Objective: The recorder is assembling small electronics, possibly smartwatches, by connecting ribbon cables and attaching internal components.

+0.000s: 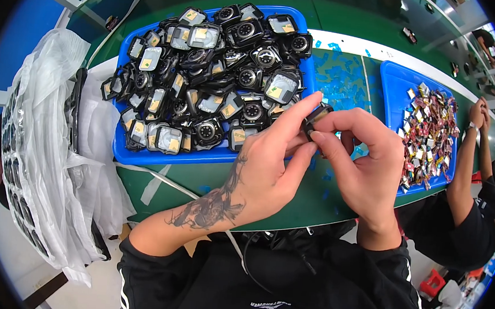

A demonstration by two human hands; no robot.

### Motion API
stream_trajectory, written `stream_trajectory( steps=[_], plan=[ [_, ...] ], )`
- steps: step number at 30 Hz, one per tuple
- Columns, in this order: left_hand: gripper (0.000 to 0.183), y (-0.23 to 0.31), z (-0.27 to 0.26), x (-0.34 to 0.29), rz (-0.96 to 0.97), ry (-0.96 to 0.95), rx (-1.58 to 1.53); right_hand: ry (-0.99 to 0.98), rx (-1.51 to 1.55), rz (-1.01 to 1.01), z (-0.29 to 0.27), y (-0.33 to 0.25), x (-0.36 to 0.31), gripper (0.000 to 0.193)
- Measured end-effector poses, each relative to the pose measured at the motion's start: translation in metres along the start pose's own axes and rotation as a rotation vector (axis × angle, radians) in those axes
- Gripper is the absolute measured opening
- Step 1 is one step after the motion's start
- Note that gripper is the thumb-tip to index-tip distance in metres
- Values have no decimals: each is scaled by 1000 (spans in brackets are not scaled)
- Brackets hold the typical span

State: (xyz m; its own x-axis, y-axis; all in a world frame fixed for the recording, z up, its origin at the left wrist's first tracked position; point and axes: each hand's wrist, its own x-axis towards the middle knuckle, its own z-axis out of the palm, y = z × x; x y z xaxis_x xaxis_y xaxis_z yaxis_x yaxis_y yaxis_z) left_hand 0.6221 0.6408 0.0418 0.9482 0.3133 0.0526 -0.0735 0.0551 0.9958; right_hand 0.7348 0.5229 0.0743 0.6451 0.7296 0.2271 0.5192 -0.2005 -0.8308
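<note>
Between my two hands is a small black smartwatch case (318, 116), partly covered by fingers. My left hand (261, 170), its wrist tattooed, holds the case from the left with index finger stretched upward and thumb below. On the other side, my right hand (366, 158) pinches the case's edge with thumb and index finger. Just behind my left hand, a blue tray (200, 162) is heaped with black smartwatch cases (207, 131); some show round sensor backs, others pale faces with tan stickers. What the fingertips do on the far side is hidden.
Blue film scraps (344, 75) lie scattered on the green table (157, 191). At right, another blue tray (394, 79) carries many small silver and dark-red parts (429, 131). White-wrapped stacked trays (44, 156) stand at left. Another person's forearm (463, 163) is at right.
</note>
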Motion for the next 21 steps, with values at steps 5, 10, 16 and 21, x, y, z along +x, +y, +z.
stream_trajectory(
  steps=[5,10,16,21],
  plan=[
    [55,-9,4,-1,152,89,118,-31,-99,-114,-3,0,3,11],
    [55,-9,5,-1,147,98,103,-17,-15,-84,-3,3,3,11],
    [53,-10,6,-1,148,107,108,-12,-64,-111,-2,2,4,11],
    [49,-8,2,-3,92,83,109,14,-42,-75,-2,1,3,17]
  ],
)
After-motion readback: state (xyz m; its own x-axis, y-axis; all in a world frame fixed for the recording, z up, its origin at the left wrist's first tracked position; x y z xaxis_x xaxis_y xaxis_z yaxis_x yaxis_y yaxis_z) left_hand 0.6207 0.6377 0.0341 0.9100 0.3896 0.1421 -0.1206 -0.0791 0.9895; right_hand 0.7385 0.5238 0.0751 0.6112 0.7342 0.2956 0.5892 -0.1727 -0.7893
